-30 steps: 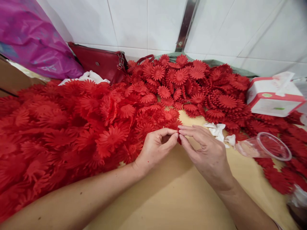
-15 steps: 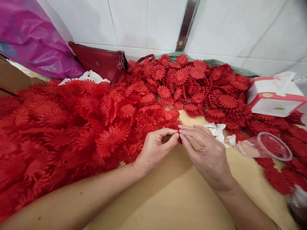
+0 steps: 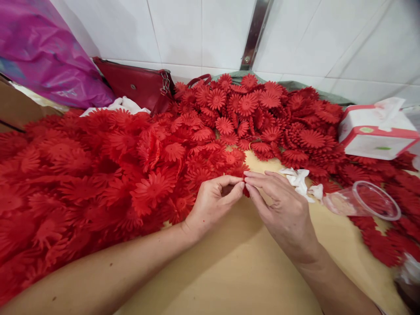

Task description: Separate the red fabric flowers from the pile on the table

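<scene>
My left hand (image 3: 210,203) pinches thumb to index finger at the middle of the view. Facing it, my right hand (image 3: 284,210) has its thumb and fingers drawn together, tips touching or almost touching those of the left. Between the fingertips is a red fabric flower (image 3: 246,193), mostly hidden; only bits of red show around the tips. A large heap of loose red flower layers (image 3: 155,186) lies beside and behind my left hand. Farther back rises a second pile of red flowers (image 3: 248,104), some stacked tightly together.
Crumpled white tissue (image 3: 297,179) and a clear plastic cup (image 3: 357,201) on its side lie right of my hands. A tissue box (image 3: 377,135) stands beyond. At the back are a dark red handbag (image 3: 134,85) and a purple plastic bag (image 3: 49,57) against the tiled wall (image 3: 183,30).
Almost nothing differs. Both hands keep the same pinch in the same spot, with only a very slight shift of the right hand.
</scene>
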Tool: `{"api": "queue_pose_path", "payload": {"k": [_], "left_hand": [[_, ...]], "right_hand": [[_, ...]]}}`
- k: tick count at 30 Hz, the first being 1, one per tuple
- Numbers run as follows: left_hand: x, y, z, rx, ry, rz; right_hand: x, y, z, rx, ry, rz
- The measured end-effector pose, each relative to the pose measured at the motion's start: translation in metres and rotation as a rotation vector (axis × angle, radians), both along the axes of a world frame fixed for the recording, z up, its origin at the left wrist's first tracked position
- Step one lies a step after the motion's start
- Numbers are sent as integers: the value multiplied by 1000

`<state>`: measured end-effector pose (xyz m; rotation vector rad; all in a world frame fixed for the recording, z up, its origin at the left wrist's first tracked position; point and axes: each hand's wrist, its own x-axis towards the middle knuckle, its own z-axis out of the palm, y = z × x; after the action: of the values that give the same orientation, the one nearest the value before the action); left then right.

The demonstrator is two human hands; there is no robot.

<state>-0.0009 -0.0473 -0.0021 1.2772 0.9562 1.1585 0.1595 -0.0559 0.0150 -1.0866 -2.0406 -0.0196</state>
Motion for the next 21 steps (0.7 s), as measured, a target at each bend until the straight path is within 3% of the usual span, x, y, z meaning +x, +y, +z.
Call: {"api": "queue_pose_path", "payload": {"k": [14, 21], "left_hand": [[-2, -1, 4, 35, 85, -6], [-5, -3, 6, 248, 330, 21]], "right_hand": [[-8, -5, 0, 44, -44, -37], [-13, -9, 2, 97, -49, -67]]}}
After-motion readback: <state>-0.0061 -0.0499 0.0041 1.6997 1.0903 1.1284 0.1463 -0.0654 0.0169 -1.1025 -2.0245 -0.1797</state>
